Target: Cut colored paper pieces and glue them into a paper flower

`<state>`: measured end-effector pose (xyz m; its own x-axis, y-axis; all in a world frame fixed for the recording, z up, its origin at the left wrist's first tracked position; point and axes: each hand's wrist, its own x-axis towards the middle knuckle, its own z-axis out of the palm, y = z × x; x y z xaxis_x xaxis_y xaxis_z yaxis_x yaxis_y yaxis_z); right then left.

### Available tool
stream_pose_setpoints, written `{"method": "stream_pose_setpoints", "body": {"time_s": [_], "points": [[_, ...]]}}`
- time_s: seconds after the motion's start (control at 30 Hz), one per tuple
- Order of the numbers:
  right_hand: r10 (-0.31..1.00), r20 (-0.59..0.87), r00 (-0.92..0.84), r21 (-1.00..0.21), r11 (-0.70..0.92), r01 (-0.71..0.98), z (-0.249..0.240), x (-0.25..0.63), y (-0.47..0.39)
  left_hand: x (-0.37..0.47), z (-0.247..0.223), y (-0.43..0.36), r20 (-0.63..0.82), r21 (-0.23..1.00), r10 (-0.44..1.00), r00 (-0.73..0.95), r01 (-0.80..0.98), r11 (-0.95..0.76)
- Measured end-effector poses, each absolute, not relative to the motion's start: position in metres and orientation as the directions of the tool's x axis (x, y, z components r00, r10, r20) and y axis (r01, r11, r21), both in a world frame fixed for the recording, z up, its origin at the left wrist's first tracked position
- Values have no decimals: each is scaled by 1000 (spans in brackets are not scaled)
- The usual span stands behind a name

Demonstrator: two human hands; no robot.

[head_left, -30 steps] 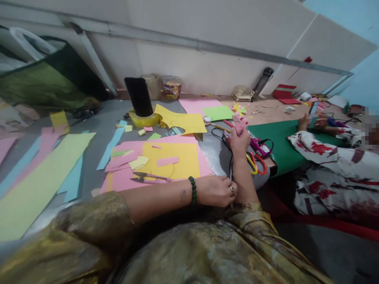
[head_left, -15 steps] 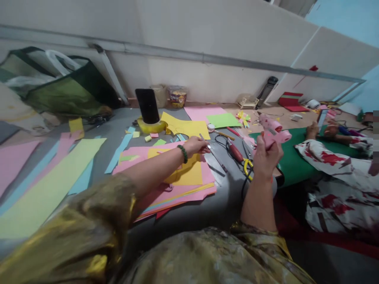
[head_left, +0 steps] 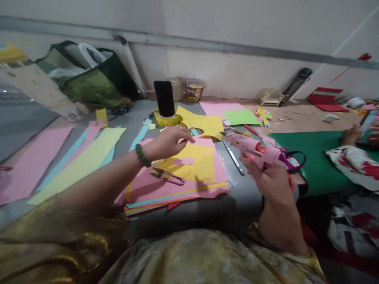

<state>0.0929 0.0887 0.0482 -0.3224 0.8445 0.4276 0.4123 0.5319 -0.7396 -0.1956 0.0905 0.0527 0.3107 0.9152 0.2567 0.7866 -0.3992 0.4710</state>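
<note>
My right hand point(head_left: 271, 177) is closed around a pink glue gun point(head_left: 251, 148), whose nozzle points left above the table. My left hand point(head_left: 170, 142), fingers apart and slightly bent, hovers over the upper left of an orange-yellow sheet point(head_left: 204, 156); nothing shows in it. Under that sheet lies a stack of coloured paper, pink on top point(head_left: 204, 192). A small pink strip point(head_left: 183, 161) rests on the yellow sheet. Thread snips point(head_left: 168, 176) lie just below my left hand. Between my hands, a slim metal tool point(head_left: 233, 158) lies on the grey table.
A phone point(head_left: 164, 98) stands in a yellow tape roll point(head_left: 168, 120), beside cut yellow paper point(head_left: 204, 123). Long paper strips point(head_left: 85, 157) and a green bag point(head_left: 91, 85) are at left. A green mat point(head_left: 314, 157) and a co-worker's patterned sleeve point(head_left: 352, 161) are at right.
My left hand has let go of the slim metal tool and moved left over the paper stack. My right hand has brought the glue gun lower and turned its nozzle left. The view has shifted.
</note>
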Motion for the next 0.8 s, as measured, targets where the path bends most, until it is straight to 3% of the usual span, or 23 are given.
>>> {"method": "stream_pose_setpoints", "body": {"time_s": [0.13,0.33,0.8], "points": [[800,260,-541,-765,513,390,53,75,90,-216,16,54,247,353,892,380,821,-448],[737,19,-675,-774,439,457,41,60,90,-204,-9,40,176,263,816,550,773,-578],[703,-120,-701,-632,490,600,38,46,97,-205,-10,38,112,303,853,510,800,-518]]}}
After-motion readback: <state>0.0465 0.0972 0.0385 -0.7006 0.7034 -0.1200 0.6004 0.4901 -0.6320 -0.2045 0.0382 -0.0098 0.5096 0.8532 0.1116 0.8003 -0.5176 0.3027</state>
